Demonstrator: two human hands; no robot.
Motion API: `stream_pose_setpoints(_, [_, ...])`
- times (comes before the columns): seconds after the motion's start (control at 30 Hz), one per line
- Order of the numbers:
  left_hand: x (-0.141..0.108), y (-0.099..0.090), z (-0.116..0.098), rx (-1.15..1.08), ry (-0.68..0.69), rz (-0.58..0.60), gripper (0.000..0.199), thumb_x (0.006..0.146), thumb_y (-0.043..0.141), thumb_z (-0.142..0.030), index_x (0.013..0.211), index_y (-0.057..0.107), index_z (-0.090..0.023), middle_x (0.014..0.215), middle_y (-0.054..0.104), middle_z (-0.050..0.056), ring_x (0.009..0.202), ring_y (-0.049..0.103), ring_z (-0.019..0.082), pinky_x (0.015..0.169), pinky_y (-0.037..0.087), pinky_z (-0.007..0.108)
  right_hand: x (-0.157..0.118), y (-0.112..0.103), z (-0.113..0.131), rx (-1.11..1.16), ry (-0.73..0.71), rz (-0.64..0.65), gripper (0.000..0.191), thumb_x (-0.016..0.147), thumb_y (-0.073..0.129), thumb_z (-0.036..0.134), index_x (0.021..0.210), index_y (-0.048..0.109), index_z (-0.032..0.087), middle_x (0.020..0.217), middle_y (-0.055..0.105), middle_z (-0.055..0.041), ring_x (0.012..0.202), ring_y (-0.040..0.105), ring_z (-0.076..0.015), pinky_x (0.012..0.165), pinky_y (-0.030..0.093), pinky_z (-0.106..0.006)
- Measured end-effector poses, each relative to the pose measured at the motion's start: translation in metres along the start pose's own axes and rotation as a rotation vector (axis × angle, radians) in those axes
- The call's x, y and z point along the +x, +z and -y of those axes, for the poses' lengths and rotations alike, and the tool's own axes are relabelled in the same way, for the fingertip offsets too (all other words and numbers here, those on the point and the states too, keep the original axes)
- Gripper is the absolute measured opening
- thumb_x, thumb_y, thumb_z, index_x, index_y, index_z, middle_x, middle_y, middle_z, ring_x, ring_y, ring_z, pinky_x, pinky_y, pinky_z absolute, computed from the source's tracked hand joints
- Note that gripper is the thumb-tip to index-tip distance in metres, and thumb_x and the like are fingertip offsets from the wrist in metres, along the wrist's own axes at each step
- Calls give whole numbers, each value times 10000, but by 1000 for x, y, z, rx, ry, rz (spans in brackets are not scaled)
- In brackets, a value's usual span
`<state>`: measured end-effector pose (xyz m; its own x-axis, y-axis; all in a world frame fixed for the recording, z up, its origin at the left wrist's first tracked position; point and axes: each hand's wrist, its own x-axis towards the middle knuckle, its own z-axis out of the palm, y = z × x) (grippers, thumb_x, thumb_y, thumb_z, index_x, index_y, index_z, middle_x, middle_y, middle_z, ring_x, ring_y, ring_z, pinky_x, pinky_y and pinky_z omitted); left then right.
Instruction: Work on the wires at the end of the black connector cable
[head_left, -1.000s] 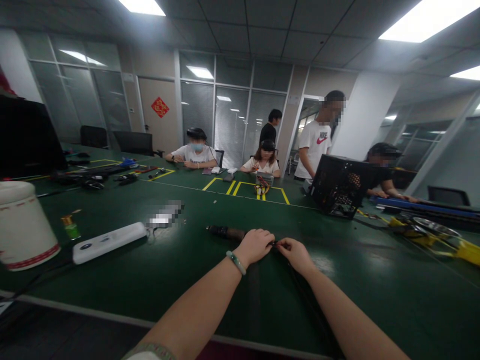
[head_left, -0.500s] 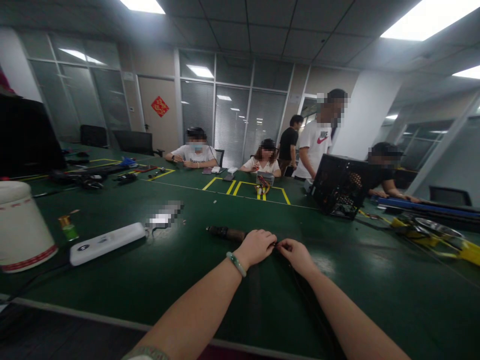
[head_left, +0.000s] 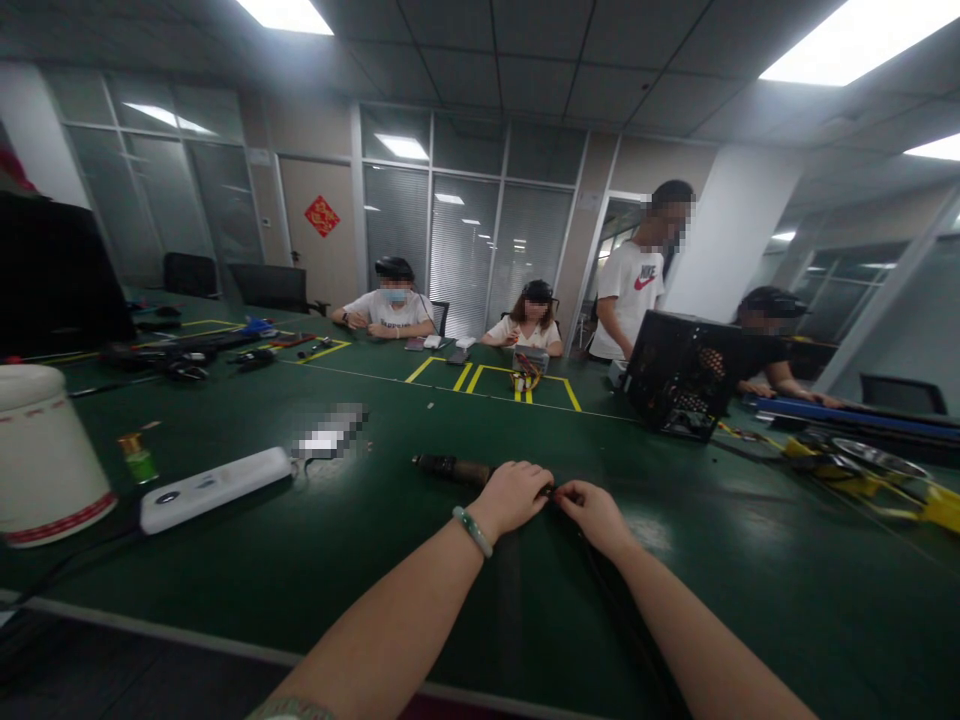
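A dark tool with a brownish, cylindrical body (head_left: 466, 471) lies on the green table, its narrow metal tip pointing left. My left hand (head_left: 517, 492) is closed over the tool's right end, which it partly hides. Beside it, my right hand (head_left: 592, 508) pinches a thin dark piece at that end; the fingertips of both hands nearly meet. A dark cord (head_left: 611, 590) runs from there toward the table's front edge, under my right forearm.
On the left are a white canister (head_left: 49, 460), a small green bottle (head_left: 136, 460) and a white elongated device (head_left: 217, 490). A black computer case (head_left: 679, 375) and yellow items (head_left: 862, 475) lie to the right. Several people are across the table.
Both hands stay almost where they were. In the background, the person in black behind the standing person is no longer visible.
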<state>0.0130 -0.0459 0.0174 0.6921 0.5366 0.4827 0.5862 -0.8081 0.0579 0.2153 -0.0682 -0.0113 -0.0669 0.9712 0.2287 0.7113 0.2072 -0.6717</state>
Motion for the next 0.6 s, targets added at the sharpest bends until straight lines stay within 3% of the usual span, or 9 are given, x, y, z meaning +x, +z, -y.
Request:
stream_pose_setpoints(0.33, [0, 7, 2, 36, -11, -3, 114, 934, 525, -290, 958, 607, -215, 1004, 624, 29, 943, 562, 192, 823, 412, 323, -1, -1, 1, 12, -11, -10, 203, 813, 590, 352, 882, 718, 210, 808, 714, -10, 682, 617, -169, 619, 433, -253])
stream_pose_setpoints(0.6, [1, 3, 0, 27, -18, 10, 90, 921, 544, -250, 994, 589, -224, 1010, 626, 20, 953, 564, 185, 824, 416, 315, 0, 1, -1, 48, -5, 4, 219, 809, 591, 364, 890, 712, 199, 819, 720, -21, 697, 635, -177, 617, 442, -254])
